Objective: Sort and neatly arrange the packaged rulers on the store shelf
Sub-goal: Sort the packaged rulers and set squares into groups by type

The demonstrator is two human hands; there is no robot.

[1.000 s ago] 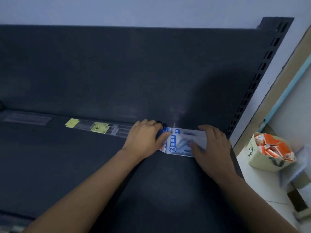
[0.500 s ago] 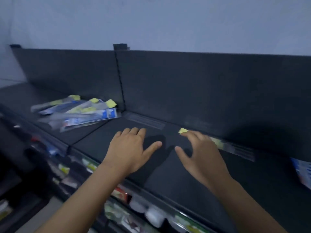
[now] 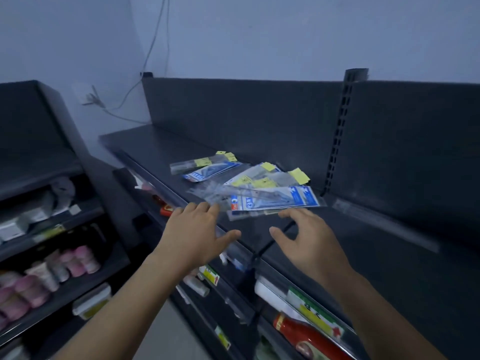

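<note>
A loose heap of packaged rulers [image 3: 259,187] in clear sleeves with yellow and blue header cards lies on the dark top shelf [image 3: 145,146], near its back panel. A blue-carded pack [image 3: 275,202] lies on top at the front; another blue pack [image 3: 210,171] lies further left. My left hand [image 3: 197,231] hovers with fingers spread just in front of the heap's left edge, holding nothing. My right hand [image 3: 305,237] hovers just below the blue-carded pack, fingers slightly bent, empty. One clear ruler sleeve [image 3: 384,222] lies alone along the back on the right shelf section.
A perforated upright post [image 3: 340,131] divides the shelf's back panel. Lower shelves below hold a red bottle [image 3: 304,336], price tags [image 3: 314,311] and small goods. A second shelving unit at left carries pink tubes [image 3: 52,271]. Cables [image 3: 145,63] hang on the wall.
My view has swung left from the shelf's right end to the ruler heap. Both hands let go of the blue pack placed at the right and now reach toward the heap, empty.
</note>
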